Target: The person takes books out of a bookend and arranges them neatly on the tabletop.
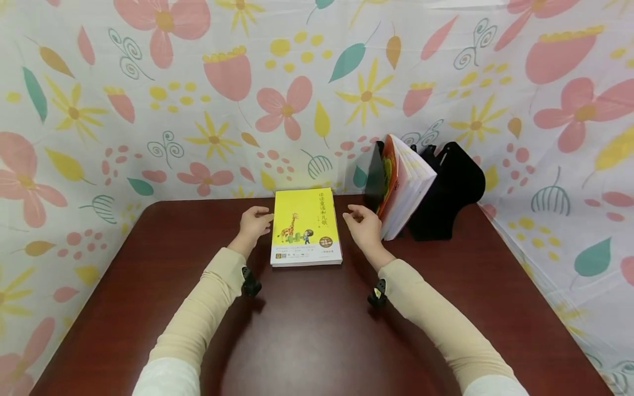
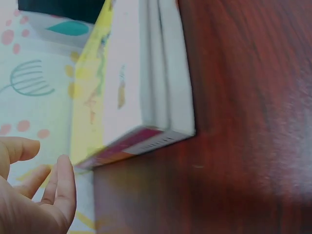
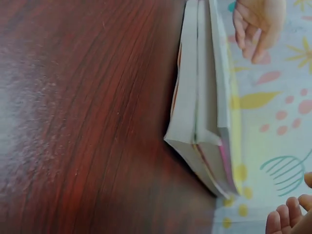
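A yellow-covered book [image 1: 302, 225] with a giraffe picture lies flat on top of a small stack near the back of the table. The page edges of the books beneath [image 2: 176, 92] show in the left wrist view. To the left of the stack, my left hand [image 1: 255, 224] is raised with loosely bent fingers, close to the cover's edge. My right hand [image 1: 364, 224] hovers on the other side, a small gap from the stack, its fingers relaxed. Nothing lies in either palm; the right wrist view shows both the right hand [image 3: 292, 217] and the left.
A black book stand [image 1: 446, 190] stands at the back right, with several books [image 1: 408, 190] leaning upright in it, close behind my right hand. The dark red wooden table [image 1: 307, 330] meets a flower-patterned cloth [image 1: 366, 96] along its back edge.
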The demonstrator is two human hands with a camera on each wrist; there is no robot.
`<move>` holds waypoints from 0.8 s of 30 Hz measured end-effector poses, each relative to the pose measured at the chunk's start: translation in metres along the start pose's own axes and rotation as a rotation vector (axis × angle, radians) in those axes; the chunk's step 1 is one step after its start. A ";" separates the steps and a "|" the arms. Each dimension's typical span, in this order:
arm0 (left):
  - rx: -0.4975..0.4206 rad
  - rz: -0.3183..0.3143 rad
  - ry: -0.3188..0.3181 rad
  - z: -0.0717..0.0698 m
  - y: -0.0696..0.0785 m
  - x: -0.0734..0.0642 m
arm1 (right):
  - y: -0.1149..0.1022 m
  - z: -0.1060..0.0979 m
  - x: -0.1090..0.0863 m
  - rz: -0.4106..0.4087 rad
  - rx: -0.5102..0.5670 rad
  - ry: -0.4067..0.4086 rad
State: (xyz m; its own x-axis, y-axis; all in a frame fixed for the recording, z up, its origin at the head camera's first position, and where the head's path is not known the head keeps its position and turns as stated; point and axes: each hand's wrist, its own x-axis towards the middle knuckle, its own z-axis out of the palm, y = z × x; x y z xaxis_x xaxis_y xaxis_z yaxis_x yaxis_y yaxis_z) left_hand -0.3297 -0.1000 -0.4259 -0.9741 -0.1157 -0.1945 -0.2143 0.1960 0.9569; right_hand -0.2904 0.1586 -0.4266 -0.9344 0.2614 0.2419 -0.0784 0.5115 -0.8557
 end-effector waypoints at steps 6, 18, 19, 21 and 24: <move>0.014 0.029 -0.015 0.005 0.014 -0.003 | -0.005 -0.014 -0.016 -0.141 0.029 0.052; -0.061 0.184 -0.101 0.023 0.067 -0.009 | -0.005 -0.038 -0.024 -0.366 0.093 0.361; -0.062 0.199 -0.110 0.026 0.072 -0.010 | -0.005 -0.041 -0.024 -0.377 0.094 0.391; -0.070 0.226 -0.127 0.031 0.080 -0.012 | -0.005 -0.045 -0.024 -0.387 0.099 0.442; -0.075 0.252 -0.147 0.038 0.090 -0.015 | -0.003 -0.050 -0.025 -0.363 0.105 0.487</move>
State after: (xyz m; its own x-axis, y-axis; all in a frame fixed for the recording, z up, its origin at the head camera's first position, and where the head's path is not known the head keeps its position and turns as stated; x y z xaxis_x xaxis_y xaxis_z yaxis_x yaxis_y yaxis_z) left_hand -0.3371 -0.0433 -0.3448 -0.9971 0.0709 0.0267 0.0357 0.1275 0.9912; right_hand -0.2495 0.1914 -0.4074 -0.5776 0.4421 0.6863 -0.4189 0.5610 -0.7140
